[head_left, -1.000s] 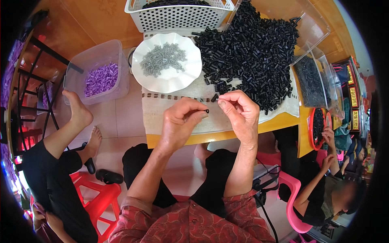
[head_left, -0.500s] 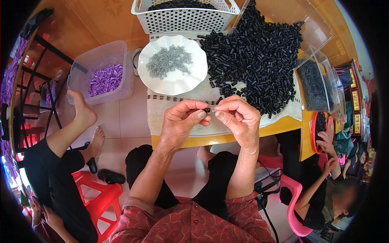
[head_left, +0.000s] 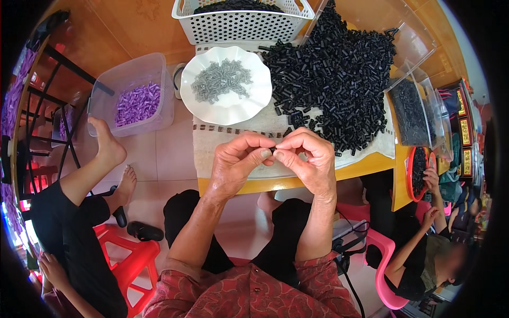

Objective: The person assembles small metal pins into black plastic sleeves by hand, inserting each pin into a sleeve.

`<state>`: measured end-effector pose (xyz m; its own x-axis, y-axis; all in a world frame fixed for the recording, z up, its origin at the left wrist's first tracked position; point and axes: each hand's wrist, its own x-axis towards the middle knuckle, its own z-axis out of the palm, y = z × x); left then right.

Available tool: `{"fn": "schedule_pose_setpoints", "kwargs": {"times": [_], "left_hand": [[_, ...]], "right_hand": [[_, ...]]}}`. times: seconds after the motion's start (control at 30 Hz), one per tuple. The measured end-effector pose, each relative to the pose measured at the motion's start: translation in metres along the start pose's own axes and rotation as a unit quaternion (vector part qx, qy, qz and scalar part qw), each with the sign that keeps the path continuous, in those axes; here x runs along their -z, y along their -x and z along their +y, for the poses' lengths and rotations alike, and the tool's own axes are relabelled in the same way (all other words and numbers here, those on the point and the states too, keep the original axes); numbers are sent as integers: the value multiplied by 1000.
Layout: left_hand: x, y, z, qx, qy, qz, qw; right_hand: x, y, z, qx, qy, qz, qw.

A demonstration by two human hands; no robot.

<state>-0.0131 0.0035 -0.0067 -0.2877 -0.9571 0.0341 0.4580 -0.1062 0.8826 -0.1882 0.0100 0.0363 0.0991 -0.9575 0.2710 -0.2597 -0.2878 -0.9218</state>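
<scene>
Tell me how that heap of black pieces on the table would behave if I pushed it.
The heap of black pieces would probably spread rather than move as one, since loose ones lie scattered along its near edge. Some may roll, as many look cylindrical. Each seems stiff, judging by its straight sides.

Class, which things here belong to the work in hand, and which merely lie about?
Apparently in use:
tiny black piece in the fingers
heaped black cylindrical pieces
white scalloped plate holding grey pieces

Apparently lying about:
red plastic stool
black slipper
</scene>
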Motion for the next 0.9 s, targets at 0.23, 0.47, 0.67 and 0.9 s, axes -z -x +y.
{"fn": "schedule_pose_setpoints", "kwargs": {"times": [0.23, 0.47, 0.67, 0.9], "left_hand": [[3, 3, 7, 50, 79, -87, 992], [10, -1, 6, 81, 229, -26, 970], [10, -2, 9, 95, 220, 6, 971], [6, -2, 12, 110, 181, 39, 977]], "right_hand": [[14, 5, -6, -111, -159, -49, 980], [31, 4, 7, -130, -185, 198, 954], [32, 7, 21, -116, 21, 206, 972], [37, 8, 24, -109, 149, 180, 966]]}}
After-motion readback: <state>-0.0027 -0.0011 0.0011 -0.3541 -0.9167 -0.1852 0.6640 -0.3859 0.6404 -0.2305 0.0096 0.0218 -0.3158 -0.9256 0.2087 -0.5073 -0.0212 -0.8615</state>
